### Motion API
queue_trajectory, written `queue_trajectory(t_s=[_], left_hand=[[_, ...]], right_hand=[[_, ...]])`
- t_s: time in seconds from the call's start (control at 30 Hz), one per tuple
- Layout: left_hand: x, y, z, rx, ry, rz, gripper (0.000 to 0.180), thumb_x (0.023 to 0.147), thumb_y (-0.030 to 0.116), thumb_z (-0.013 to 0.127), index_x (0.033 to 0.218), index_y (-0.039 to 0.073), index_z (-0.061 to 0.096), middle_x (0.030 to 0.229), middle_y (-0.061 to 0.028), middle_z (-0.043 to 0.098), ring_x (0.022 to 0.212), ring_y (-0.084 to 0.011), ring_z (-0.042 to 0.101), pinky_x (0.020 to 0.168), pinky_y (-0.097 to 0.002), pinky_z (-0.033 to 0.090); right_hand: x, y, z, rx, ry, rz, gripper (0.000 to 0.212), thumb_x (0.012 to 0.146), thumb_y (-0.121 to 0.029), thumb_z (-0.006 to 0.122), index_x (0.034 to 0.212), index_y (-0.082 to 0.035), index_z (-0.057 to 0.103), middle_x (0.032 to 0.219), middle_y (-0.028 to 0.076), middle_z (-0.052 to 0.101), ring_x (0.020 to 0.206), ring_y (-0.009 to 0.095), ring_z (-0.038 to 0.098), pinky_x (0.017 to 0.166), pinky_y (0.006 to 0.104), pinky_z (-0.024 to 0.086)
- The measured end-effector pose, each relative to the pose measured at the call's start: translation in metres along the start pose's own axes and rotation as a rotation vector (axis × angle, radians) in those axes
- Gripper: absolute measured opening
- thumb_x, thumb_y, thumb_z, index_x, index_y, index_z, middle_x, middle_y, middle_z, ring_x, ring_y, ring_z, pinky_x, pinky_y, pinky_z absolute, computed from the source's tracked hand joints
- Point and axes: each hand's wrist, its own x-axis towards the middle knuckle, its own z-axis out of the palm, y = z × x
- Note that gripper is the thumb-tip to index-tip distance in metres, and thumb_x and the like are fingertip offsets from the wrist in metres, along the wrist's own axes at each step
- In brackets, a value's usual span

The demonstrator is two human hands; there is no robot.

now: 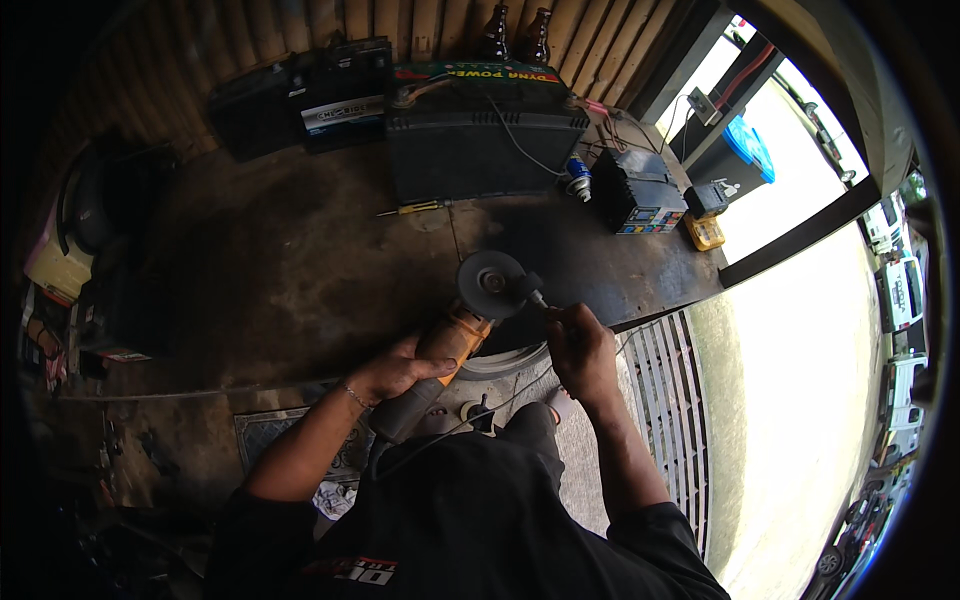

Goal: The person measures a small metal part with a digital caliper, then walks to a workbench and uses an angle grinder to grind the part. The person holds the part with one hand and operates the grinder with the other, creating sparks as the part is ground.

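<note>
My left hand (398, 372) is wrapped round the orange and dark body of an angle grinder (457, 342). Its round grey disc (478, 268) faces up near the front edge of the workbench. In my closed right hand (583, 355) is a small metal piece (537, 296), with a dark blocky head and a bright shank. That head overlaps the right side of the disc; whether they touch, I cannot tell. A cord (500, 418) trails below the grinder, across the front of my body.
The dark workbench (300, 260) carries a large black battery (480, 150), smaller batteries (340, 110) and a yellow-handled screwdriver (415, 208). At the right are a spray can (578, 178) and a black boxy unit (640, 190). A floor grate (672, 400) runs beside my right arm.
</note>
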Motion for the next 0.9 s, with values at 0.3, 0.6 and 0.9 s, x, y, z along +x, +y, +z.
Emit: queue_trajectory(t_s=[0.3, 0.6, 0.9], left_hand=[[-0.003, 0.004, 0.003, -0.033, 0.011, -0.011, 0.050, 0.095, 0.019, 0.073, 0.138, 0.002, 0.052, 0.122, -0.0046, 0.064, 0.111, -0.0131, 0.060, 0.099, -0.0314, 0.049], [-0.001, 0.001, 0.001, -0.009, 0.005, 0.001, 0.056, 0.095, 0.022, 0.073, 0.141, 0.001, 0.050, 0.125, -0.0062, 0.062, 0.113, -0.0138, 0.059, 0.099, -0.0312, 0.049], [0.002, -0.005, -0.003, 0.007, -0.009, 0.018, 0.059, 0.095, 0.023, 0.073, 0.143, 0.001, 0.048, 0.127, -0.0065, 0.061, 0.115, -0.0143, 0.058, 0.100, -0.0317, 0.048]], right_hand=[[0.001, 0.002, -0.003, -0.029, -0.033, 0.007, 0.012, 0.090, -0.012, 0.069, 0.099, -0.003, 0.067, 0.082, 0.021, 0.070, 0.076, 0.040, 0.071, 0.065, 0.0426, 0.054], [0.004, -0.005, -0.010, -0.039, -0.059, -0.027, 0.014, 0.091, -0.012, 0.068, 0.102, -0.004, 0.068, 0.082, 0.020, 0.070, 0.077, 0.039, 0.071, 0.066, 0.0423, 0.054], [0.006, -0.009, -0.016, -0.066, -0.095, -0.036, 0.013, 0.092, -0.013, 0.066, 0.102, -0.006, 0.068, 0.085, 0.018, 0.071, 0.079, 0.039, 0.070, 0.068, 0.0447, 0.055]])
